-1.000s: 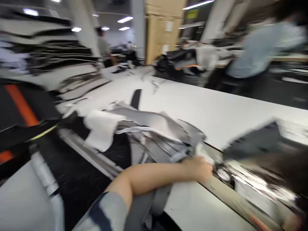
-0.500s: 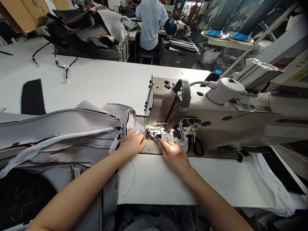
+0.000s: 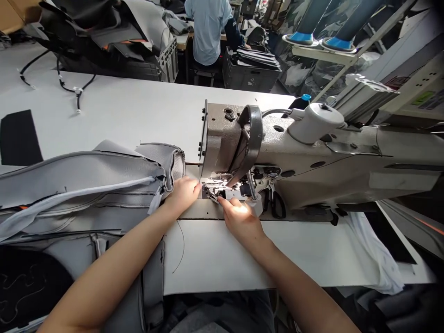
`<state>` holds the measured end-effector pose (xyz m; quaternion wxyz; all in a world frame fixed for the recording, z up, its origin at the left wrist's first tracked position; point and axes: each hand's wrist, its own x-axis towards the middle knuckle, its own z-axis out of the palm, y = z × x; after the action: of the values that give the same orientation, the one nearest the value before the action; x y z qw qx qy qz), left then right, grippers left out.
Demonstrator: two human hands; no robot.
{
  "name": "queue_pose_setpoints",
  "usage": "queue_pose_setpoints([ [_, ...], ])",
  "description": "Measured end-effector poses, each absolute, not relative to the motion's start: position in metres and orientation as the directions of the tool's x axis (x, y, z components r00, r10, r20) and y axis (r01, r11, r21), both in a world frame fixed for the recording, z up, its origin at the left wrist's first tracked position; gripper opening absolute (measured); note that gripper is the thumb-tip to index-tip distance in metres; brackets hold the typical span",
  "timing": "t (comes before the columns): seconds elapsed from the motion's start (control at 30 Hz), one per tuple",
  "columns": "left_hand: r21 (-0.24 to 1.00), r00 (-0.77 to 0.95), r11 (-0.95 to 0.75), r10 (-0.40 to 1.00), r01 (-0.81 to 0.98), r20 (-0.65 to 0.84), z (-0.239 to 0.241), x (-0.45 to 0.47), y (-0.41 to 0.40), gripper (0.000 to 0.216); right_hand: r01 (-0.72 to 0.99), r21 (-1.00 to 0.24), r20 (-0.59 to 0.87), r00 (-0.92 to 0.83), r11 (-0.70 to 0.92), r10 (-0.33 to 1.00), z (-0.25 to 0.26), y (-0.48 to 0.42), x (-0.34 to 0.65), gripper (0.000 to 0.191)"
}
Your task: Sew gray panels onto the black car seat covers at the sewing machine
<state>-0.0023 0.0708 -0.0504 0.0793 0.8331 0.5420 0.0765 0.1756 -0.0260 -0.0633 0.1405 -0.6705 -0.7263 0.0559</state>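
Both of my hands work at the needle area of a sewing machine (image 3: 225, 134). My left hand (image 3: 183, 193) is closed just left of the presser foot, its fingertips pinched together; what they hold is too small to make out. My right hand (image 3: 243, 217) is closed in front of the needle plate, on a slim metal tool (image 3: 214, 198) that points left under the machine head. Grey padded fabric (image 3: 128, 169) with dark piped seams lies left of my left hand, and a white strip (image 3: 86, 196) runs along it.
Black-handled scissors (image 3: 278, 206) lie by the machine's arm. A loose thread (image 3: 183, 245) curls on the white table (image 3: 215, 254). Black fabric (image 3: 20, 138) and dark cables (image 3: 78, 92) lie at left. Thread cones (image 3: 338, 44) stand behind; a co-worker (image 3: 207, 34) sits beyond the table.
The view has shifted, so the scene sits slightly farther left and higher. Both hands stay close to the needle area, with only slight finger movement.
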Motion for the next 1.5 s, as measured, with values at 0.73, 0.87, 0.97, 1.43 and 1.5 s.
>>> queue_pose_setpoints([
  [0.73, 0.15, 0.364, -0.365, 0.931, 0.919, 0.035, -0.047, -0.007, 0.075, 0.027, 0.877, -0.251, -0.311, 0.327, -0.409, 0.892, -0.014, -0.032, 0.226, 0.043],
  [0.87, 0.157, 0.366, -0.364, 0.93, 0.918, 0.021, -0.048, -0.006, 0.076, 0.029, 0.851, -0.32, -0.305, 0.323, -0.416, 0.896, -0.019, -0.032, 0.218, 0.045],
  [0.97, 0.158, 0.371, -0.369, 0.928, 0.916, 0.016, -0.049, -0.006, 0.077, 0.031, 0.785, -0.442, -0.273, 0.344, -0.434, 0.899, -0.028, -0.032, 0.21, 0.048],
  [1.43, 0.169, 0.391, -0.396, 0.918, 0.903, 0.059, -0.051, -0.007, 0.076, 0.031, 0.759, -0.542, -0.178, 0.316, -0.361, 0.932, -0.038, -0.03, 0.215, 0.041],
  [1.5, 0.17, 0.387, -0.39, 0.921, 0.905, 0.056, -0.051, -0.007, 0.076, 0.031, 0.748, -0.574, -0.173, 0.286, -0.332, 0.943, -0.037, -0.03, 0.219, 0.041],
])
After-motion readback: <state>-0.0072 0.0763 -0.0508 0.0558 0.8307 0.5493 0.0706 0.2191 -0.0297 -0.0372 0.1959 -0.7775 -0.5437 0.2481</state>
